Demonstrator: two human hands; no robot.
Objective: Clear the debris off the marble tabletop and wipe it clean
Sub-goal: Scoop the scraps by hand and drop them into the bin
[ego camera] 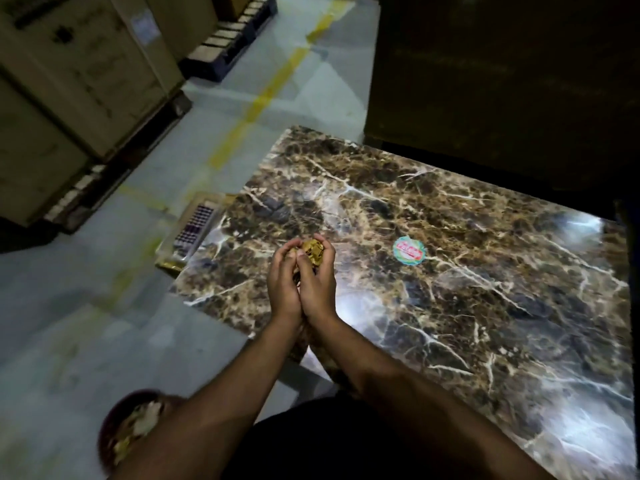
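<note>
Dim warehouse floor is surrounding the marble tabletop [450,271]; left hand [284,282] and right hand [317,282] are cupping golden debris [311,252] together, fingers curled to stop spills, bin [114,431] waiting at seven o'clock.

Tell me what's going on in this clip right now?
A person is clearing a marble tabletop. The left hand and right hand are cupped together above the table's near-left part, holding a heap of yellowish-brown debris. A round sticker sits on the marble to the right of the hands. A dark bin with scraps inside stands on the floor at lower left. No cloth is visible.
</note>
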